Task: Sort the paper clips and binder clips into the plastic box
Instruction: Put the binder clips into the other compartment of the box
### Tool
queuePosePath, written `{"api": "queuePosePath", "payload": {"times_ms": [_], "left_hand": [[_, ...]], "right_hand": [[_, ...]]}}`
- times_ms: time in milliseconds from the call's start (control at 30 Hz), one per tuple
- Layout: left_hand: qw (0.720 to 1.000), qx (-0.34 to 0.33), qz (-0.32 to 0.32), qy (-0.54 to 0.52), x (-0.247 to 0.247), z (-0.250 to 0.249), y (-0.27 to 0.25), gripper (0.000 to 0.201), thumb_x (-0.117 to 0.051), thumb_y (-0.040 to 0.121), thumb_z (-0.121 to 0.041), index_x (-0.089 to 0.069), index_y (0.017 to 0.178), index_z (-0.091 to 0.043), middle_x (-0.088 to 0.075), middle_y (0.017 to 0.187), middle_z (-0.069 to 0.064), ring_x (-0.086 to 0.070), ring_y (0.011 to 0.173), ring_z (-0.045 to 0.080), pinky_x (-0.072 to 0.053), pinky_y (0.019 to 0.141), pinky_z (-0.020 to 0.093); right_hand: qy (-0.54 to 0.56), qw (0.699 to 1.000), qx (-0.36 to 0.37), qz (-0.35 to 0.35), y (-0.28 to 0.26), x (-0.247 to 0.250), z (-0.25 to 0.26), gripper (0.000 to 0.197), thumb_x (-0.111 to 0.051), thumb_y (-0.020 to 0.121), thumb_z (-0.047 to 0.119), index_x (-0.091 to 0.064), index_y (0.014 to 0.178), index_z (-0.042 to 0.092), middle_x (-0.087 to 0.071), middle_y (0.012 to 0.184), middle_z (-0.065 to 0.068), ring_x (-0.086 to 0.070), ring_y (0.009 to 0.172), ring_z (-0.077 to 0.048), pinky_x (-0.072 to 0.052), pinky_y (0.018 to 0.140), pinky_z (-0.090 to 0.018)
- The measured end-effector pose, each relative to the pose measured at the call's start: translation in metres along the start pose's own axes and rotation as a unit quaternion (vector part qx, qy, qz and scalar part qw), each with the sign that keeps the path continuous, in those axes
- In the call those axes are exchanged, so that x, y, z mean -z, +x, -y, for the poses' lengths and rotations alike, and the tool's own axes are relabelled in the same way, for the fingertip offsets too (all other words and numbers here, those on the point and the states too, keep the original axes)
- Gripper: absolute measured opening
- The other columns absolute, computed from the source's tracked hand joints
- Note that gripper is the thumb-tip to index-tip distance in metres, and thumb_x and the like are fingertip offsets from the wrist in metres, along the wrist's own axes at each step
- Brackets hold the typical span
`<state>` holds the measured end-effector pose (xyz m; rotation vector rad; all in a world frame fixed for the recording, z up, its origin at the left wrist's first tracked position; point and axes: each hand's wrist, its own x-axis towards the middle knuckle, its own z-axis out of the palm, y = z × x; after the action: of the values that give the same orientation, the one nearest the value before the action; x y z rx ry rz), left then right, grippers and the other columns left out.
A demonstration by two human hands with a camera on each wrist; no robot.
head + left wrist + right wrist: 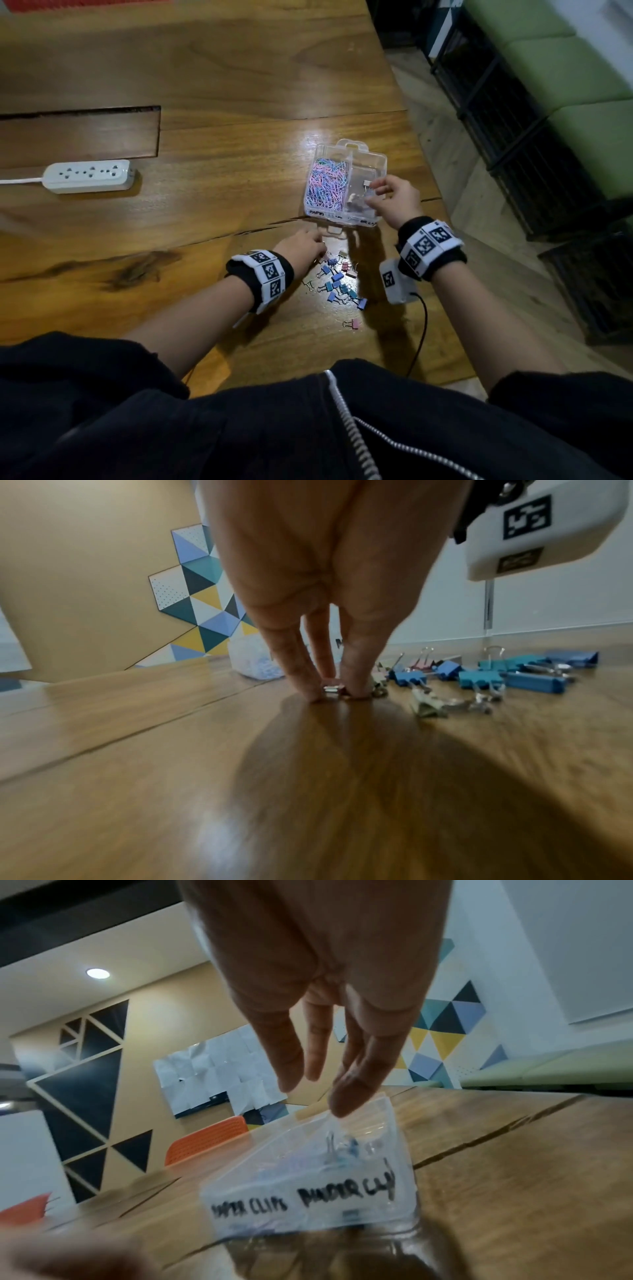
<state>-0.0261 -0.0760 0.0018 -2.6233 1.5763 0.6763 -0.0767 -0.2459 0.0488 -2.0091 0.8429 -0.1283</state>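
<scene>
A clear plastic box stands open on the wooden table. Its left compartment is full of pink and blue paper clips; the right one holds a few binder clips. The front wall is hand-lettered "PAPER CLIPS" and "BINDER CLIPS". My right hand hovers over the right compartment, its fingers straight and holding nothing. A pile of blue, teal and pink binder clips lies in front of the box. At the pile's far left edge my left hand pinches a small binder clip against the table.
One pink binder clip lies alone nearer to me. A white power strip sits at the left, below a rectangular cutout in the table. The table's right edge runs just past the box. A black cable trails from my right wrist.
</scene>
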Motion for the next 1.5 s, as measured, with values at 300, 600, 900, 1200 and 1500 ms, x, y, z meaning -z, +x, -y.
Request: {"api": "queuePosePath", "payload": {"times_ms": [300, 600, 900, 1200, 1500], "left_hand": [[0.993, 0.094, 0.029, -0.071, -0.006, 0.004, -0.004, 0.017, -0.059, 0.081, -0.01, -0.058, 0.098, -0.008, -0.051, 0.107, 0.01, -0.051, 0.097, 0.024, -0.048, 0.085, 0.032], [0.985, 0.107, 0.002, -0.132, 0.01, -0.011, 0.003, 0.006, -0.058, 0.084, -0.009, -0.063, 0.087, -0.008, -0.057, 0.098, 0.008, -0.052, 0.082, 0.017, -0.044, 0.067, 0.019], [0.896, 0.11, -0.152, -0.402, 0.08, -0.037, 0.062, 0.023, -0.051, 0.088, 0.0, -0.066, 0.105, -0.001, -0.066, 0.113, 0.013, -0.06, 0.09, 0.02, -0.049, 0.079, 0.025], [0.99, -0.044, 0.124, -0.04, 0.031, -0.016, 0.029, 0.054, -0.054, 0.083, 0.004, -0.046, 0.131, -0.02, -0.042, 0.143, 0.001, -0.043, 0.128, 0.02, -0.04, 0.105, 0.033], [0.998, -0.039, 0.033, -0.021, -0.009, -0.008, 0.001, 0.029, -0.051, 0.09, -0.012, -0.057, 0.118, -0.016, -0.054, 0.119, 0.006, -0.053, 0.109, 0.024, -0.045, 0.091, 0.032]], "right_hand": [[-0.247, 0.944, 0.07, 0.207, -0.056, -0.032, -0.041, 0.058, -0.061, 0.079, 0.009, -0.043, 0.13, 0.028, -0.033, 0.141, 0.001, -0.033, 0.124, -0.021, -0.035, 0.102, -0.035], [-0.329, 0.92, 0.145, 0.153, -0.062, -0.041, -0.067, 0.026, -0.053, 0.086, 0.011, -0.061, 0.111, 0.013, -0.05, 0.124, -0.003, -0.043, 0.112, -0.023, -0.04, 0.095, -0.032], [-0.187, 0.973, -0.015, 0.137, -0.066, -0.032, -0.073, 0.013, -0.063, 0.076, 0.003, -0.059, 0.088, 0.006, -0.05, 0.107, -0.01, -0.051, 0.095, -0.022, -0.048, 0.091, -0.034], [-0.139, 0.969, -0.066, 0.193, -0.058, -0.017, -0.069, 0.005, -0.057, 0.083, 0.006, -0.06, 0.08, 0.009, -0.061, 0.084, -0.003, -0.057, 0.084, -0.018, -0.051, 0.082, -0.031], [-0.001, 1.0, 0.019, 0.025, -0.008, 0.009, -0.006, 0.016, -0.051, 0.088, 0.012, -0.059, 0.095, -0.001, -0.055, 0.078, 0.002, -0.053, 0.068, -0.009, -0.05, 0.069, -0.024]]}}
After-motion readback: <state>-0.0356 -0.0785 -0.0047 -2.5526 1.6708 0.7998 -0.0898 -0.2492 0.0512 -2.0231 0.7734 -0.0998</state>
